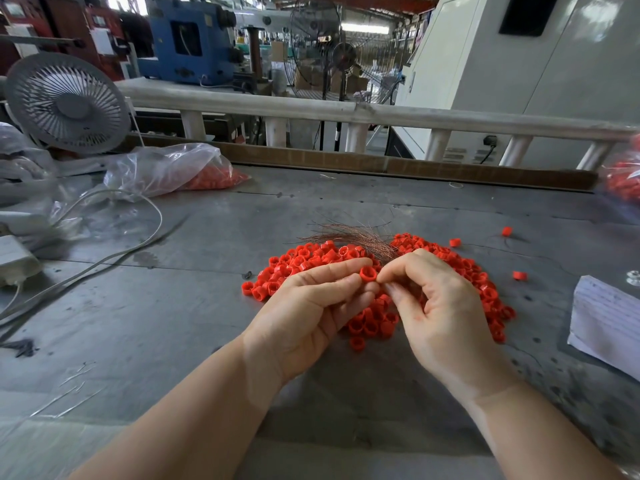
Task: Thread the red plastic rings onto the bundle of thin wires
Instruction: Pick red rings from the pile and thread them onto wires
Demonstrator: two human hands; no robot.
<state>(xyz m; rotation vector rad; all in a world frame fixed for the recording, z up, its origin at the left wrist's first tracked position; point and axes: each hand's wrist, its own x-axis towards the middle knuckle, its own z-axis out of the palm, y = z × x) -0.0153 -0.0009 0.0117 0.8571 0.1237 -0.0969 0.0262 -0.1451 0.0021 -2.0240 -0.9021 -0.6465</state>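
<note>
Above the pile of rings (433,268) on the counter (173,306), the left hand (311,306) pinches one red ring (368,273); the right hand (436,306) pinches the wire bundle (360,237). Threading appears underway; next, the wire tips likely need aligning with the ring's hole.

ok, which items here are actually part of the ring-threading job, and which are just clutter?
In the job:
left hand pinching a red ring
right hand holding the wire bundle
ring pile

Clutter:
desk fan
bag of rings
white cable
paper stack

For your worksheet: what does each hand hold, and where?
Left hand pinches a red ring by its outer wall; right hand pinches the wire bundle near its gathered end.
</note>
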